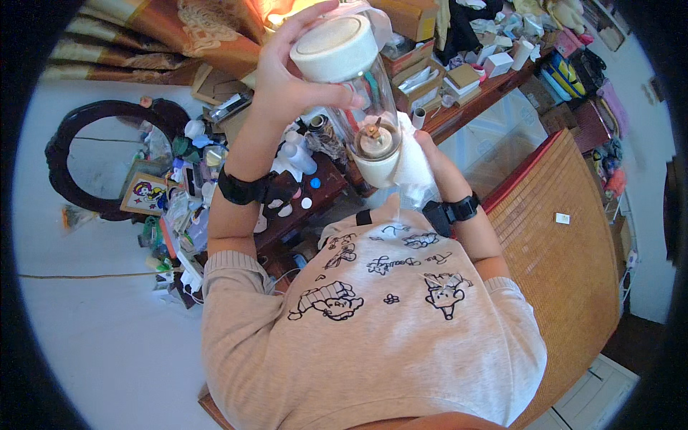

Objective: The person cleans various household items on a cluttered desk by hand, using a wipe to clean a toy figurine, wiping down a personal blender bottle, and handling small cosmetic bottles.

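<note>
A clear cylindrical container [388,95] with white ends is held up tilted before me. My left hand [287,75] grips its upper white end [344,45], thumb lying against the clear wall. Inside the lower part sits a round pale piece with a small brownish, metal-looking fitting [374,130] on top. My right hand [430,148] holds a white cloth [414,164] against the lower white end [373,169]; most of its fingers are hidden behind the cloth. More pale fabric [380,24] shows behind the upper end.
Below my left arm, a dark wooden table [328,193] carries bottles [298,156] and small round discs. An oval dark-framed mirror [59,161] stands at left among clutter. Open cardboard boxes [416,80] line a wooden shelf at upper right. A woven mat [553,279] lies at right.
</note>
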The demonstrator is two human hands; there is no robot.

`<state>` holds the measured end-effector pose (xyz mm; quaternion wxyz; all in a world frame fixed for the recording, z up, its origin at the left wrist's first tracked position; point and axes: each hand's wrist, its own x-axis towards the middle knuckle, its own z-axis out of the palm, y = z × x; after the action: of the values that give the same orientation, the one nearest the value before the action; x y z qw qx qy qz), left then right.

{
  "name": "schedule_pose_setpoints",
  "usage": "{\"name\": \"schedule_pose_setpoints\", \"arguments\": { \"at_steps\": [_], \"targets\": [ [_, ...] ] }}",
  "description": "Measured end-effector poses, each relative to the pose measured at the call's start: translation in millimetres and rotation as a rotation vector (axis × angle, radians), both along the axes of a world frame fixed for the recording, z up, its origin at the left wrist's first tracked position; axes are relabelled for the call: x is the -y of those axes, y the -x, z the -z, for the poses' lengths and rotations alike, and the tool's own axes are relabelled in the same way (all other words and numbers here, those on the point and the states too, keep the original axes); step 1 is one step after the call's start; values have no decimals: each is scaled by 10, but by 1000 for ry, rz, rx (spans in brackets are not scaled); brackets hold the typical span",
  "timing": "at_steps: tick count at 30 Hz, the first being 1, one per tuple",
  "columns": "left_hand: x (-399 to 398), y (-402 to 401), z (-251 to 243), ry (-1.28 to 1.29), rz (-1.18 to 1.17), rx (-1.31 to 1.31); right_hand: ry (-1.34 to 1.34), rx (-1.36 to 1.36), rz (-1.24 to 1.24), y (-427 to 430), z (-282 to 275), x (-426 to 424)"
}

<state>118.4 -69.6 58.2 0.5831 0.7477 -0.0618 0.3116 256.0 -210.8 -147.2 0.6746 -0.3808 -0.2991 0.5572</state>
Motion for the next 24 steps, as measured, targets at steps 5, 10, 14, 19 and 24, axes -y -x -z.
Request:
{"name": "schedule_pose_setpoints", "arguments": {
  "at_steps": [5,10,14,19,24],
  "targets": [
    [-127,-126,-77,-59,-25,96,9,333,147,56,-242,79],
    [-217,-272,-54,195,63,229,-258,-622,-154,157,-569,84],
    [-368,-301,120,156,-93,271,-479,-226,-9,126,-513,41],
    [-201,-423,589,476,-241,413,-354,-180,205,209,-652,128],
    [52,-451,804,703,273,347,-226,79,410,185,-648,131]
  ]
}}
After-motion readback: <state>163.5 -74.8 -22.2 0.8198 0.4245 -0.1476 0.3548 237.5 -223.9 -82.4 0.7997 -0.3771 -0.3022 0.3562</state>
